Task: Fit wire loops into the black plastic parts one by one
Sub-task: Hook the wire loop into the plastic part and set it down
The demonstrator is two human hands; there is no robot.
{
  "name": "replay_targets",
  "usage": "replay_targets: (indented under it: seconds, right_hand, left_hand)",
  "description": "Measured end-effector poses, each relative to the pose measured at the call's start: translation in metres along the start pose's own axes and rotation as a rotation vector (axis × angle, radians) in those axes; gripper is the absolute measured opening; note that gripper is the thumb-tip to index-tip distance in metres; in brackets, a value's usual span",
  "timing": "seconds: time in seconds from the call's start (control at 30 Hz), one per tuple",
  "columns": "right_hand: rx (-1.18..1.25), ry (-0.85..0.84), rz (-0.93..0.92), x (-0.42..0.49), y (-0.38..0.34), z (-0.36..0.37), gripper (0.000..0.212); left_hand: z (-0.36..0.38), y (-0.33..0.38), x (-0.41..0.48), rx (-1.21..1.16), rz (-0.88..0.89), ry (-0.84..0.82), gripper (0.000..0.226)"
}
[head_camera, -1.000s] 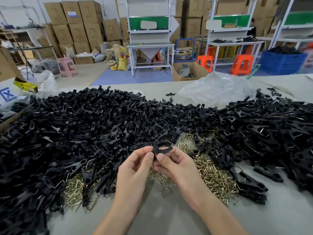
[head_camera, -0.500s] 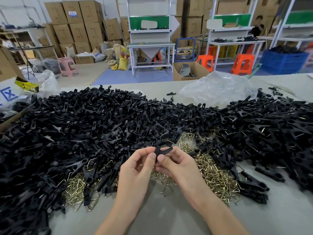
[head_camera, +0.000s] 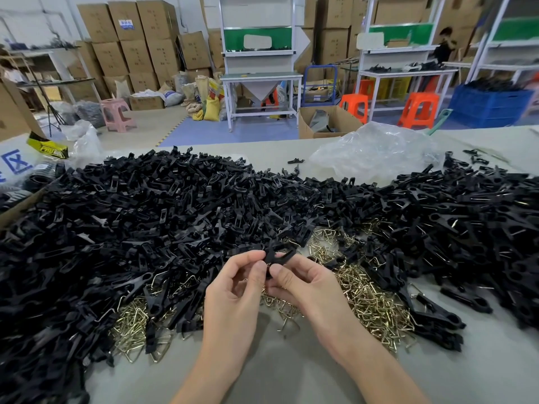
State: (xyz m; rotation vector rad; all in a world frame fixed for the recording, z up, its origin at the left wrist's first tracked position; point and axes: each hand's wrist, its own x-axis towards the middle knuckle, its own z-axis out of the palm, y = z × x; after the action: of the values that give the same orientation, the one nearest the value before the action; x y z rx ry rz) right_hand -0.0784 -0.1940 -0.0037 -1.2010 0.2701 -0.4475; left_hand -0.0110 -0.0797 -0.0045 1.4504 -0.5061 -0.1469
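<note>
Just below the middle of the frame, both hands meet over the counter [head_camera: 291, 371] around one black plastic part [head_camera: 278, 254]. The left hand [head_camera: 233, 293] pinches its near end between thumb and forefinger. The right hand [head_camera: 304, 285] has its grip clenched on the same piece, thumb on top and fingers curled beneath. A faint metallic glint shows where the fingertips meet, but whether a wire loop is already seated there cannot be told.

The part looks light and rigid, with a forked end pointing away toward the heap of black parts [head_camera: 151, 217] that fills the left and centre. It should be held by its flat body, leaving the slot free. The loose wire loops [head_camera: 372, 300], lower right of the hands and again at lower left, appear thin, springy and prone to tangling. Each is best lifted singly by its closed bend, with the open ends guided into the plastic. A crumpled clear bag [head_camera: 374, 153] lies at upper right.
</note>
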Motion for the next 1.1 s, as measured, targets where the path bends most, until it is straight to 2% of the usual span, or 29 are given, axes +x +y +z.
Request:
replay_targets:
  seconds: [0.17,0.43,0.6,1.0,1.1]
  right_hand:
    - [0.02,0.029,0.01,-0.0007,-0.0021,0.0018,0.016]
    - [-0.002,0.03,-0.001,-0.0003,-0.0015,0.0001,0.016]
    - [0.031,0.036,0.017,0.0015,-0.0002,-0.002,0.028]
    - [0.063,0.013,-0.002,0.0014,-0.0003,-0.0005,0.022]
    - [0.058,0.009,0.003,0.0009,-0.0012,-0.0018,0.021]
  left_hand:
    - [0.0007,0.0016,-0.0002,0.002,0.031,0.026,0.014]
    - [-0.0003,0.0004,-0.0012,0.024,0.006,-0.056,0.014]
    - [-0.0006,0.0005,-0.001,0.064,0.002,-0.071,0.014]
    - [-0.0004,0.0013,-0.0002,-0.031,0.015,-0.026,0.013]
    - [-0.002,-0.0004,0.0028,-0.022,0.008,-0.062,0.015]
